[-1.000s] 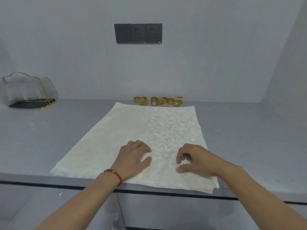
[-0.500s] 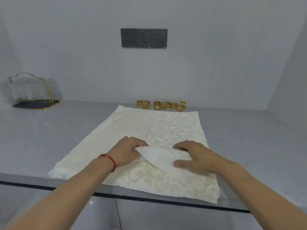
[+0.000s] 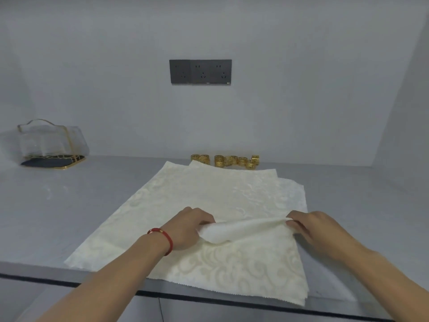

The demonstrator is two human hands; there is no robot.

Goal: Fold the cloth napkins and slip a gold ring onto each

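Cream napkin (image 3: pixel 209 201), top of the stack, is pinched by left hand (image 3: pixel 190 226) and right hand (image 3: pixel 308 225); rings (image 3: pixel 226 161) lie straight beyond.

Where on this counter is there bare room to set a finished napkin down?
Bare counter lies right of the napkin stack, out to the side wall. More lies to its left, between the stack and the clear pouch in the far left corner. It is crowded along the back wall, where the gold rings cluster, and at the front, where the left hand and right hand lift the top napkin.
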